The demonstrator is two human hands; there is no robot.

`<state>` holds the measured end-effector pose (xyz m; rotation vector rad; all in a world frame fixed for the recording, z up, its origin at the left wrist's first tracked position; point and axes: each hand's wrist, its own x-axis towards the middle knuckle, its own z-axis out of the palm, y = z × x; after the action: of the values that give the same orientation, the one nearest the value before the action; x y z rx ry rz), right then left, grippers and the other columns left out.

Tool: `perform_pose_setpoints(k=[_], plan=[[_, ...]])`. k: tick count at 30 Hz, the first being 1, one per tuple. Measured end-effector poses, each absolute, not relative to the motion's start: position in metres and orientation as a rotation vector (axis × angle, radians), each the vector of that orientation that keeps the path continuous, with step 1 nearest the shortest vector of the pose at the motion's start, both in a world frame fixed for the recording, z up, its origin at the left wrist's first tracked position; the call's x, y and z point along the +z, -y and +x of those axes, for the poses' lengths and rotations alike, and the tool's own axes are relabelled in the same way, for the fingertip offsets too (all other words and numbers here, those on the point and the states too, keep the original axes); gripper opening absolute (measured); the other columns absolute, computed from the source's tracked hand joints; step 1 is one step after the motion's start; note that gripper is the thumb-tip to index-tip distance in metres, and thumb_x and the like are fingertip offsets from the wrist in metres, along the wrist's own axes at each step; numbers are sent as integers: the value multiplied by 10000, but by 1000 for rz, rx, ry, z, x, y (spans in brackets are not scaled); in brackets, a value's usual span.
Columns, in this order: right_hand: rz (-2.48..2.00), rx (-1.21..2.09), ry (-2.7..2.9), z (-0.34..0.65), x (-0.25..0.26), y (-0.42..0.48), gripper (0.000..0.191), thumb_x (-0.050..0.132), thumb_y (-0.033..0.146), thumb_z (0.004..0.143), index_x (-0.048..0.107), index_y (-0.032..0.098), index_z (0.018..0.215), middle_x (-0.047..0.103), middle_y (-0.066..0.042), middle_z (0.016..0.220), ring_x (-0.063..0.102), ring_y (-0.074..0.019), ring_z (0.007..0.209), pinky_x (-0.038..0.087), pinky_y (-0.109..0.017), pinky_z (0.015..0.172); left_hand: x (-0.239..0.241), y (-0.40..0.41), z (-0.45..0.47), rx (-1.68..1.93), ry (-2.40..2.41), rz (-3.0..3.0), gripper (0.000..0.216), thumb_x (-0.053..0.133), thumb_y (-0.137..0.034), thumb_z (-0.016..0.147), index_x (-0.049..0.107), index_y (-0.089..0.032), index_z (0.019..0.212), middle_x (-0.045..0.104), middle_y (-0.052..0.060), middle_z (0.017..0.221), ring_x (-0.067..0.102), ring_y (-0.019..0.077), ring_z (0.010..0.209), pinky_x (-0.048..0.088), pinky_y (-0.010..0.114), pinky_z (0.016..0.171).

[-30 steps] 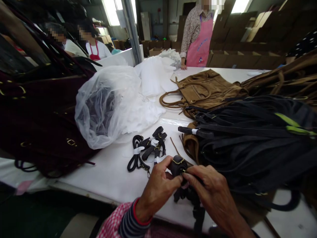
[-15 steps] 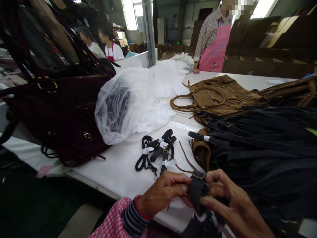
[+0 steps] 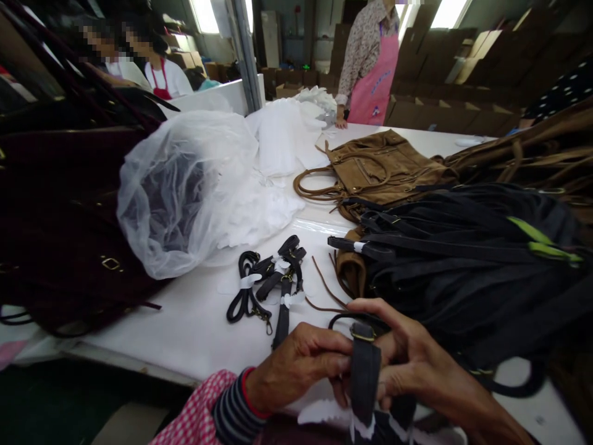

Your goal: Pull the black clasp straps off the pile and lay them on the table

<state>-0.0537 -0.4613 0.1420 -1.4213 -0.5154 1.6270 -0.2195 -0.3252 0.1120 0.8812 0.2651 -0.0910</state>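
Both hands gripping one black strap (image 3: pixel 364 371) at the tabletop's (image 3: pixel 204 321) near edge.
Left hand (image 3: pixel 296 368) pinching beside the buckle, right hand (image 3: pixel 410 364) curled behind; a few wrapped straps (image 3: pixel 269 284) done, lying just beyond; large black strap pile (image 3: pixel 463 266) at the right edge untouched.

— How much of the black strap (image 3: pixel 364 371) can you follow?

— Only the upper stretch with its brass buckle. Its lower end runs off the near edge, and the left hand (image 3: pixel 296 371) and right hand (image 3: pixel 412 371) cover its sides, so how firmly the fingers close on it is unclear.

— And the right forearm?

— Cut off at the near right corner.

— The dark maroon bag (image 3: pixel 69 216) on the left?

— The left edge crops it. What's inside the clear plastic bag (image 3: pixel 180 185) is too hazy to tell.

— The far person in the pink apron (image 3: pixel 373 80)?

— Cropped at the top edge.
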Motion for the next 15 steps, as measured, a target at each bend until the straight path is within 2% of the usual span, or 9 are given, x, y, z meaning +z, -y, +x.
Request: perform_pose_setpoints(k=[5, 8, 10, 12, 14, 15], plan=[[-1326, 1718, 429, -52, 123, 473, 1019, 916, 165, 553, 376, 176, 1417, 708, 1, 603, 631, -151, 471, 459, -163, 453, 119, 327, -210, -62, -205, 1122, 241, 705, -340, 855, 793, -134, 942, 636, 46, 714, 550, 122, 599, 460, 197, 589], [-1308, 1712, 397, -50, 113, 480, 996, 890, 156, 564, 379, 208, 1417, 678, 41, 591, 607, -126, 461, 412, -137, 438, 125, 330, -206, 107, -112, 1337, 213, 644, -297, 886, 787, -142, 852, 638, 47, 734, 580, 146, 662, 481, 216, 652], [-1341, 1702, 428, -47, 112, 484, 948, 875, 215, 587, 402, 219, 1408, 656, 54, 596, 612, -136, 478, 438, -157, 448, 130, 332, -207, 214, -93, 1421, 229, 616, -280, 909, 768, -136, 816, 638, 48, 751, 588, 147, 693, 475, 215, 685], [-1477, 1592, 578, -41, 115, 487, 830, 846, 322, 663, 455, 220, 1388, 695, 5, 705, 677, -186, 602, 542, -223, 542, 132, 336, -208, 317, -161, 1443, 218, 597, -260, 926, 736, -134, 817, 607, 26, 720, 553, 119, 653, 446, 194, 657], [-1713, 1247, 821, -34, 120, 490, 697, 799, 418, 748, 519, 238, 1360, 729, -83, 989, 721, -246, 842, 606, -293, 725, 132, 340, -208, 440, -247, 1529, 205, 573, -239, 935, 687, -133, 802, 558, 0, 668, 500, 100, 595, 407, 187, 601], [-1798, 1015, 963, -31, 122, 491, 650, 780, 458, 773, 551, 245, 1342, 699, -116, 1143, 709, -271, 962, 605, -312, 800, 130, 342, -207, 522, -242, 1648, 217, 549, -231, 941, 662, -134, 784, 543, -2, 650, 483, 104, 582, 396, 198, 582]])
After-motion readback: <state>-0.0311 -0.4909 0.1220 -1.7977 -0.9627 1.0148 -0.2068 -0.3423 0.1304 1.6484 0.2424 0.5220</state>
